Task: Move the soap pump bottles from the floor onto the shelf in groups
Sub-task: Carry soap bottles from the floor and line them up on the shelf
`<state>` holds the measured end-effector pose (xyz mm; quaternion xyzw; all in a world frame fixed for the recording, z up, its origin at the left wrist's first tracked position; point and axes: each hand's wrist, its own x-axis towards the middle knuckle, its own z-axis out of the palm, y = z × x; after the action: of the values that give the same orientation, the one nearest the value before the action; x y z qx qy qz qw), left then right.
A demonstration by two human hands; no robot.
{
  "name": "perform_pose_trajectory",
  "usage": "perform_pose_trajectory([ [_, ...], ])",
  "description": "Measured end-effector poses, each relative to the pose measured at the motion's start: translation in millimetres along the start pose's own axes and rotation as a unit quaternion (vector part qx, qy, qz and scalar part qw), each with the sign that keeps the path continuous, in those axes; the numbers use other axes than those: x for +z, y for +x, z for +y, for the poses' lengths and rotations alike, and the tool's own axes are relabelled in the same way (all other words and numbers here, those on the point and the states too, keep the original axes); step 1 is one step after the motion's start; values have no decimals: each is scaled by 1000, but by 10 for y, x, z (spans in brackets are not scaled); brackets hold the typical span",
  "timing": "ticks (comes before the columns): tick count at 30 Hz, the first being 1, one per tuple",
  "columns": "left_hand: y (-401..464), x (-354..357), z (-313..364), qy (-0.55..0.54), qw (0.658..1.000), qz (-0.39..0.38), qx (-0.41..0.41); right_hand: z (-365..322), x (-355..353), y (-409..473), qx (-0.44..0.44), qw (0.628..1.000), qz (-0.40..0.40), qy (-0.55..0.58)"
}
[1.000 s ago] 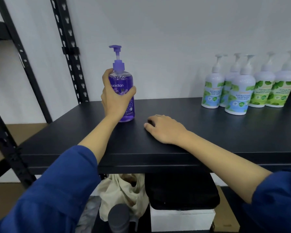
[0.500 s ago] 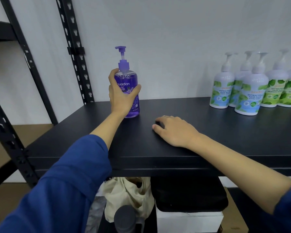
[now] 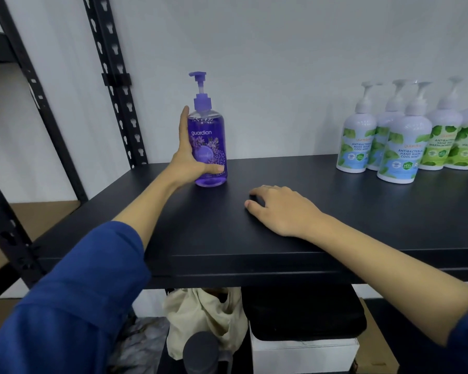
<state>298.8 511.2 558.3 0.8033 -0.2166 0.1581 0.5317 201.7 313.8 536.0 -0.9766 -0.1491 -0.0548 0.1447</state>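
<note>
Purple bottle point(image 3: 209, 147): upright on the black shelf point(image 3: 335, 211), near the back wall.
Left hand point(image 3: 191, 160): thumb across the bottle's front, fingers straight along its left side.
Right hand point(image 3: 281, 209): resting palm-down on the shelf.
White bottles point(image 3: 405, 147): grouped at the far right.

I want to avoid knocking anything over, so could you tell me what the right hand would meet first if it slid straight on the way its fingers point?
Probably the purple soap bottle, held by the left hand. The right hand lies flat on the shelf, fingers pointing left and slightly back; depth is uncertain.
</note>
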Motion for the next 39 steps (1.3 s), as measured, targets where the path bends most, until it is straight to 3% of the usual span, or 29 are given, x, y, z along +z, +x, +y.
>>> perform_pose_trajectory([
  [14, 109, 247, -9, 47, 997, 56, 22, 19, 7, 18, -6, 1000, -3, -2],
  [22, 126, 226, -24, 35, 999, 26, 18, 21, 0, 17, -8, 1000, -4, 0],
  [30, 29, 338, -34, 68, 991, 115, 32, 18, 0, 14, -7, 1000, 0, 4],
  [39, -17, 343, -46, 94, 986, 130, 44, 26, 7, 17, -9, 1000, 0, 3],
])
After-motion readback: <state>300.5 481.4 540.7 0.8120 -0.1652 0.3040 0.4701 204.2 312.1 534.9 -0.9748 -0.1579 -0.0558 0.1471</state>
